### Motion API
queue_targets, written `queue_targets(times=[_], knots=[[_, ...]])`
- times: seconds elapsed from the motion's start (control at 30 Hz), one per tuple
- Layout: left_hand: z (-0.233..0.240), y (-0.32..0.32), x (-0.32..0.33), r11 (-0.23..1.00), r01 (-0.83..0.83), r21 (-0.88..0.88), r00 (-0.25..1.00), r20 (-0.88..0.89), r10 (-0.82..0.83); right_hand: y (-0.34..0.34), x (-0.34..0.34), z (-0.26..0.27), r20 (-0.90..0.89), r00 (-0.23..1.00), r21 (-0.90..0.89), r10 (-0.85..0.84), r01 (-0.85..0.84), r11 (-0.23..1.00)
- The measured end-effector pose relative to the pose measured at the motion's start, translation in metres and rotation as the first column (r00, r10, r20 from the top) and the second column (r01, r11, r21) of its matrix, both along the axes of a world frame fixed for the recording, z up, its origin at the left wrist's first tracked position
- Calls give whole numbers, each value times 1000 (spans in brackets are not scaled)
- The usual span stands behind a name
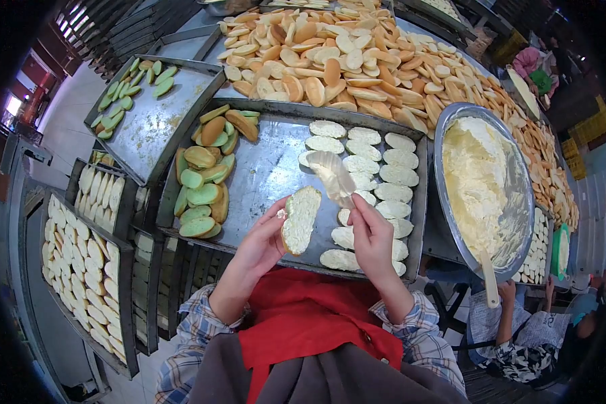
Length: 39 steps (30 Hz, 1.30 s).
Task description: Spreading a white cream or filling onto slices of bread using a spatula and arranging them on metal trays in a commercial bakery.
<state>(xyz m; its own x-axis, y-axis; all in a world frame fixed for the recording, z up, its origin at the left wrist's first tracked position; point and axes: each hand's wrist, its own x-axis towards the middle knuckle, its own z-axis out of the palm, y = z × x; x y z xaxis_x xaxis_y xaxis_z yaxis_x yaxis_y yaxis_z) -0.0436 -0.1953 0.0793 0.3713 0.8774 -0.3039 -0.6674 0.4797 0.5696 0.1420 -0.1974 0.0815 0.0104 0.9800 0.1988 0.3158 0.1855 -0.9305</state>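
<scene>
My left hand point(260, 238) holds a bread slice point(302, 218) whose upper face is coated with pale cream; a green edge shows at its side. In my right hand point(371, 235) is a spreader point(332, 174) with cream on its wide blade, held just above and right of the slice. Both hands are over a metal baking tray point(262, 166). Columns of cream-coated slices point(362, 150) lie along its right side. Uncoated green slices with brown crusts point(204, 194) are heaped at its left.
A metal bowl of cream point(477, 187) with a pale-handled utensil point(489, 283) stands right of the tray. Behind is a large heap of bread slices point(333, 60). Another tray point(154, 116) holds green slices. Filled trays point(83, 272) are stacked at left; other people point(522, 323) sit at right.
</scene>
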Motion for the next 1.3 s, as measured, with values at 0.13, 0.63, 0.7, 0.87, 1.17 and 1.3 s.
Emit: queue_targets(times=[0.13,0.63,0.7,0.87,1.17,1.3], knots=[[0,3,-2,1000,17,-24,991,134,-13,-11,-11,-2,234,971,248,43,-102,963],[7,1,-7,996,74,-41,997,3,-74,-7,7,-3,-219,954,-278,203,-260,925],[4,3,-11,993,121,-13,993,-16,-121,0,13,-7,-318,948,-391,5,-136,910],[8,10,-17,981,159,111,938,-327,-115,-9,23,-6,-576,807,-551,-129,-267,791],[11,30,-7,783,372,499,692,-711,124,-25,29,-7,-835,473,-550,-281,-734,399],[7,44,-1,855,114,506,779,-579,240,-38,27,-19,-787,558,-612,-263,-652,448]])
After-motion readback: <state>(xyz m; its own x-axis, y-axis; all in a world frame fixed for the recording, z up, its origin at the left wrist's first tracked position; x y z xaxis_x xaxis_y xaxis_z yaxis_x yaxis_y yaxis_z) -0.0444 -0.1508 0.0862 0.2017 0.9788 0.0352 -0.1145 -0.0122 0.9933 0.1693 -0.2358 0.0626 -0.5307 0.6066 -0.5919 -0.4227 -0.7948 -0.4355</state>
